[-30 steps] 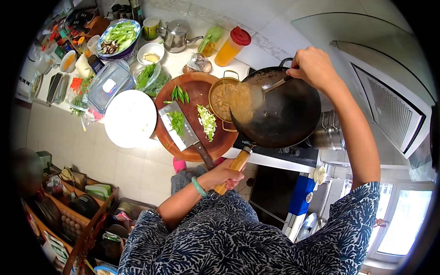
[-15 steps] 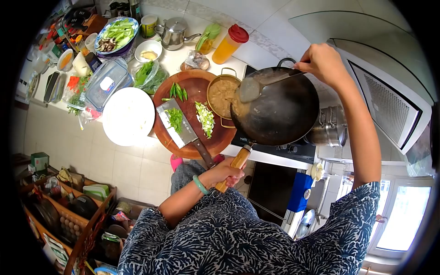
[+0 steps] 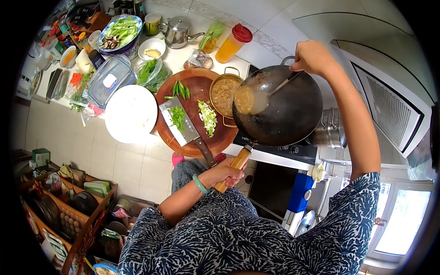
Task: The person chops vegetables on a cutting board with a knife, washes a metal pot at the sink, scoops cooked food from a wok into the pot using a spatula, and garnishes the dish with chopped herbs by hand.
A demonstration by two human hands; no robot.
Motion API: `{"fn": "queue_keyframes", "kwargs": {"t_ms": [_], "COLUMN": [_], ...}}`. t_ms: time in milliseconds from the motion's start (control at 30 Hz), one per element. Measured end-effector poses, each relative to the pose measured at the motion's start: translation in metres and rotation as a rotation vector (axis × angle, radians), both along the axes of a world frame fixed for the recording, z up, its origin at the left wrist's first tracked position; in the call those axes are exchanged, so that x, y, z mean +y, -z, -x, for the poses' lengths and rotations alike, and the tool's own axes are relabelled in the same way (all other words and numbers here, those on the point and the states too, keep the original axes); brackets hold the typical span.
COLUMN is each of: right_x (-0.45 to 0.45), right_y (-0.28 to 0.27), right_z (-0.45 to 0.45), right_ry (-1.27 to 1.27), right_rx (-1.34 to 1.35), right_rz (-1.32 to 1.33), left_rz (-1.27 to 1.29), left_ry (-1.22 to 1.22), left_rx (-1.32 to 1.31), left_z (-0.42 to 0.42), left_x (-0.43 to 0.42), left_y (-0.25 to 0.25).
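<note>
My left hand [image 3: 225, 174], with a green bangle at its wrist, is wrapped round the wooden handle [image 3: 240, 160] of a black wok [image 3: 288, 117]. The wok tilts toward a brass-coloured two-handled pot [image 3: 234, 73] on its left; the pot holds brown, saucy food. Up at the wok's far right rim, my right hand [image 3: 313, 57] grips the end of a spatula [image 3: 280, 85], whose broad head lies inside the wok. Beside that head, a patch of brown food [image 3: 245, 99] rests near the wok's left wall.
Left of the pot, a round wooden board [image 3: 162, 137] carries a cleaver [image 3: 185, 133], chopped greens and green chillies. A white plate [image 3: 130, 114] and lidded glass container [image 3: 110, 82] lie farther left. Behind stand a kettle [image 3: 176, 33] and red-lidded jug [image 3: 233, 43]. A range hood [image 3: 382, 98] overhangs right.
The spatula's head has moved from the wok's left rim beside the pot inward and slightly down. More brown food shows in the wok. My left hand stays on the handle.
</note>
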State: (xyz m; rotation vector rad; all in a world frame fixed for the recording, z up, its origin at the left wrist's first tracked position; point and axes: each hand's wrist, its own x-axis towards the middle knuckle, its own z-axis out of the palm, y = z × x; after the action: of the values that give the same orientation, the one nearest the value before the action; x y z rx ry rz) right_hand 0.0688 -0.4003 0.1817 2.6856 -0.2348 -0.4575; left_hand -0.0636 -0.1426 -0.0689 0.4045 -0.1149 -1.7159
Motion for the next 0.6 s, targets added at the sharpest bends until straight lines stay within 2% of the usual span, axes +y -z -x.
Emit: {"fn": "queue_keyframes", "kwargs": {"t_ms": [267,333,600], "right_x": [-0.007,-0.006,-0.016], "right_y": [0.008,-0.002,-0.019], "right_z": [-0.004,-0.005,-0.009], "right_ry": [-0.063,0.137,0.254], "right_rx": [-0.047,-0.048,0.058], "right_rz": [-0.146,-0.255,-0.096], "left_rz": [0.015,0.019,0.032], "left_ry": [0.024,0.026,0.022], "left_rx": [0.025,0.039,0.047], "left_z": [0.001,-0.001,-0.004], "left_x": [-0.002,-0.002,-0.005], "left_y": [0.007,0.006,0.005]}}
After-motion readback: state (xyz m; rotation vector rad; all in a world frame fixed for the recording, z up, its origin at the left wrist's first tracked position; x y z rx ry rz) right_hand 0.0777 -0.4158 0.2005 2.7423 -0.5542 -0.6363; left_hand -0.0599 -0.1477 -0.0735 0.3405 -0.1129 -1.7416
